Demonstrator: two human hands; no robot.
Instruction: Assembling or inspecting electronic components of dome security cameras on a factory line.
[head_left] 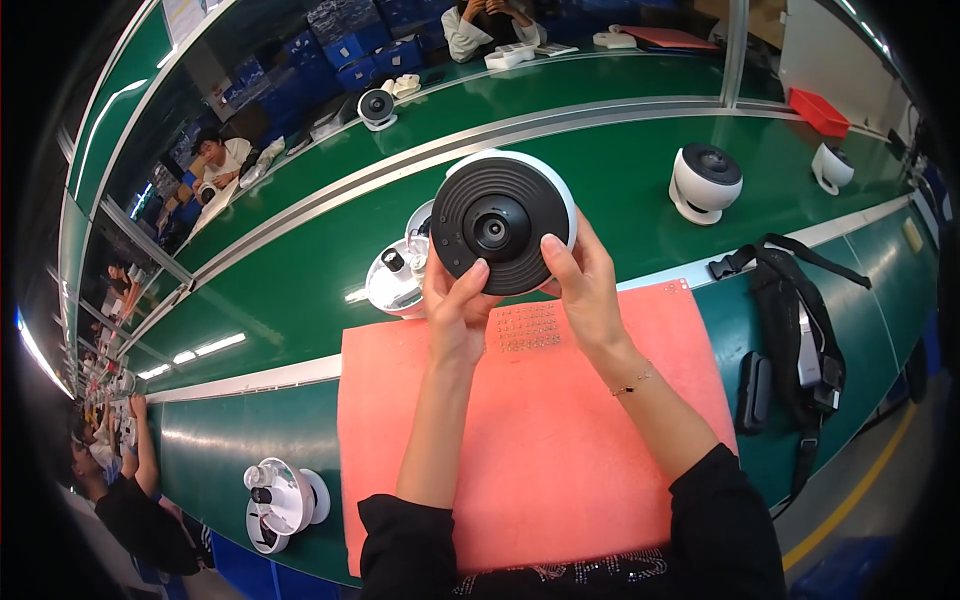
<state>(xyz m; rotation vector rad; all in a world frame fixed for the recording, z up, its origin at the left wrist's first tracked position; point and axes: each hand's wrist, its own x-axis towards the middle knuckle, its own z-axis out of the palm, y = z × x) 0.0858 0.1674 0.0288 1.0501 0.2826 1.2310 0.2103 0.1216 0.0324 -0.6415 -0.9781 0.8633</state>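
At your far left, a co-worker [140,515] in dark cloth sits beside the smooth green bench [220,430], whose surface gives off soft glare. Next comes a glossy white shell [294,497], dish-shaped and open, with a stubby black cylinder showing inside. Farther back, partly hidden behind your hands, lies a second shell [402,291], also white and open, with a black cylinder of its own. In front of you spreads a pink mat [560,450], flat, matte and foam-like, roughly rectangular.

Your left hand [455,318] grips the camera [495,230] at its lower left, the thumb pressed on the black face. You hold the camera up above the mat's far edge: a round white casing, a dark disc of concentric ridges and a domed lens at the centre. Below it, small shiny pieces [528,328] stand in rows on the mat. Your right hand [588,285] clasps the right side, thumb on the disc, fingers curled behind.

Rightward, a rounded white unit [705,185] with a black top stands on a flared foot. Then come a smooth, oblong black case [754,392], a tangled fabric strap [785,300], a red plastic tray [818,112] and a smaller white unit [830,170].
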